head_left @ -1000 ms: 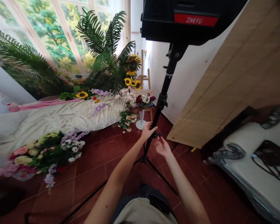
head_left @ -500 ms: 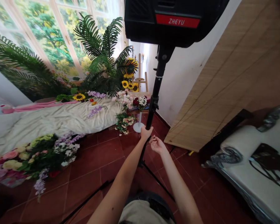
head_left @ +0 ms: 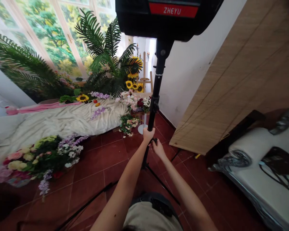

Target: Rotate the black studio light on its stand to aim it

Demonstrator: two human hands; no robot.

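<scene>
My left hand (head_left: 148, 135) grips the black pole of a light stand (head_left: 157, 86) at about chest height, fingers wrapped around it. Just below, my right hand (head_left: 158, 149) has its fingers closed on a small black locking knob (head_left: 154, 140) on the stand. At the top of the pole sits a black studio light head (head_left: 168, 19) with a red "ZHEYU" label, cut off by the frame's upper edge. The stand's lower section is partly hidden behind my left forearm, and its thin black tripod legs (head_left: 159, 183) spread over the floor.
Red floor tiles (head_left: 93, 163) run under the stand. To the left lie a white cloth (head_left: 57, 122), artificial flowers and palm fronds before a forest-print backdrop. A bamboo panel (head_left: 221, 96) leans on the wall at right, beside a white, silver-trimmed couch (head_left: 262, 183).
The pole and light head have shifted left in view, and the pole looks more upright. My right hand has moved from open beside the knob to closed on it.
</scene>
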